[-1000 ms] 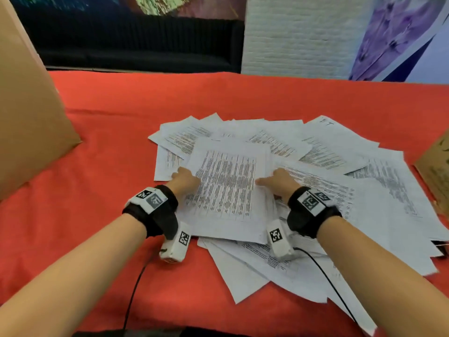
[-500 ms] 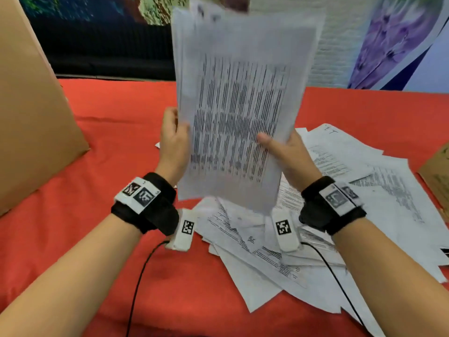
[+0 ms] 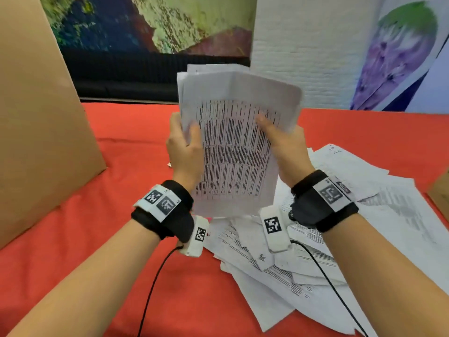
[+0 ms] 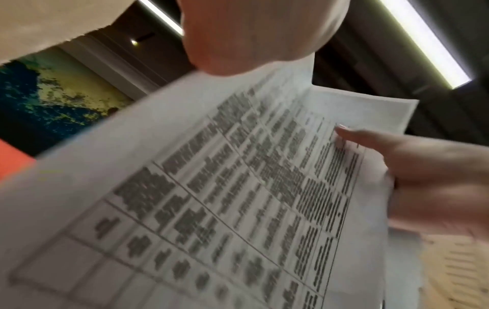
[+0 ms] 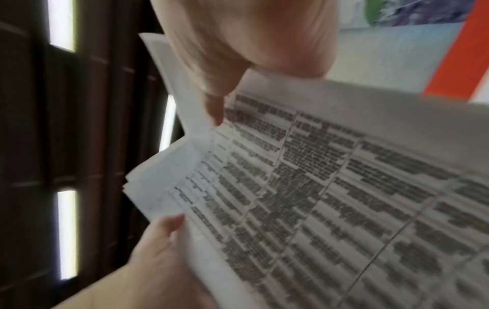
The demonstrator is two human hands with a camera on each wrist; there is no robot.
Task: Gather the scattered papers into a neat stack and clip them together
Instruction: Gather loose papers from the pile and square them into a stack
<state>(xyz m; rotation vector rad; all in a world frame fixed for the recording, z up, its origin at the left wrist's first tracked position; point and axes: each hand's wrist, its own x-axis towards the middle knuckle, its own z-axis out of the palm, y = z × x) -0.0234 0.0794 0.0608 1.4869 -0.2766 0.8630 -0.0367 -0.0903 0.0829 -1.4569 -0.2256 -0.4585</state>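
A bundle of printed sheets [image 3: 233, 147] stands upright in the air above the red table [image 3: 121, 276]. My left hand [image 3: 185, 144] grips its left edge, thumb on the front. My right hand [image 3: 281, 139] grips the right edge the same way. The top right corner of the bundle curls forward and the sheet edges are uneven at the top. The left wrist view shows the sheets [image 4: 211, 188] under my thumb, and the right wrist view shows them [image 5: 344, 188] likewise. More loose papers [image 3: 364, 215] lie scattered on the table below and to the right.
A tall brown cardboard panel [image 3: 36, 117] leans at the left. A cardboard box [image 3: 439, 190] pokes in at the right edge. Black cables [image 3: 150, 288] trail from both wrist cameras across the cloth and the papers.
Both hands took a bundle off the flat pile and raised it upright. In the last half second it came lower and its top right corner curled over.
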